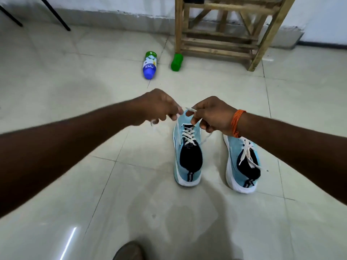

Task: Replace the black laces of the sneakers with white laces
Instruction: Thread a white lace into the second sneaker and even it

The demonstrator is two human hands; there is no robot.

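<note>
The left hand (159, 107) and right hand (212, 115) each pinch an end of the white lace (188, 136) above a blue sneaker (185, 173). A second sneaker (242, 177) stands beside it.

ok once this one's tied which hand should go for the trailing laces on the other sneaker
Probably right: the right hand is beside the other sneaker and its trailing laces, while the left hand is across the sneaker being laced. Both pinch lace ends.

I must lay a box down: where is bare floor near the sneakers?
Free: the tiles left of the left sneaker, and those nearer than both heels. Crowded: the gap to the right sneaker, and over the toe, where left hand and right hand hold the white lace.
</note>
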